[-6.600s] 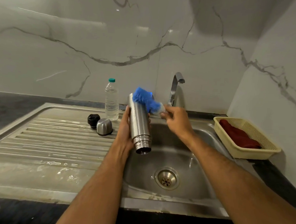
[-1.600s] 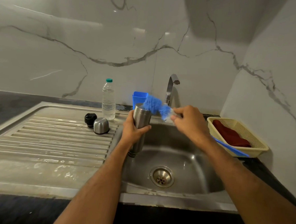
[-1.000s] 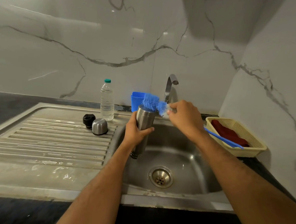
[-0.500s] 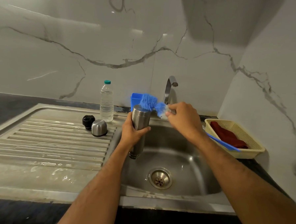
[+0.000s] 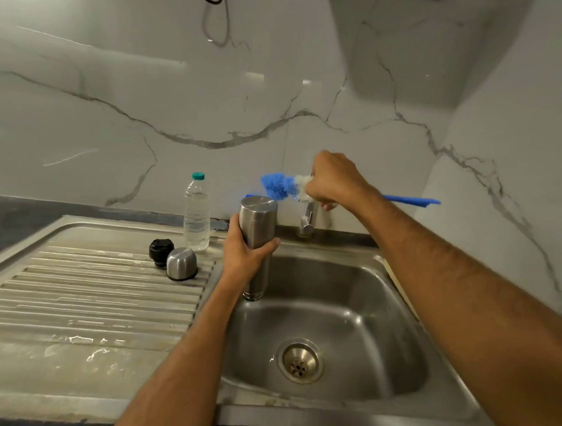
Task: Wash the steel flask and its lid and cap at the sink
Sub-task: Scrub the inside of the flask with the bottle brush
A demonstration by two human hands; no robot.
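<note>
Open basin at right, crowded far edge of drainboard at left.
Stood in the way at far left of the sink (image 5: pixel 399 284): water bottle (image 5: pixel 196 215), black lid (image 5: pixel 160 248) and steel cap (image 5: pixel 182 263), close together. Blocked the far rim: tap (image 5: pixel 307 219), flask (image 5: pixel 258 244) and brush (image 5: pixel 279 186). Left free: near drainboard (image 5: pixel 72 316) ribs and basin around the drain (image 5: pixel 300 361).

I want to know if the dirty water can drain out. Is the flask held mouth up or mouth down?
Mouth down. The flask's flat closed base faces up near the brush, and its narrow threaded end points into the sink.
</note>
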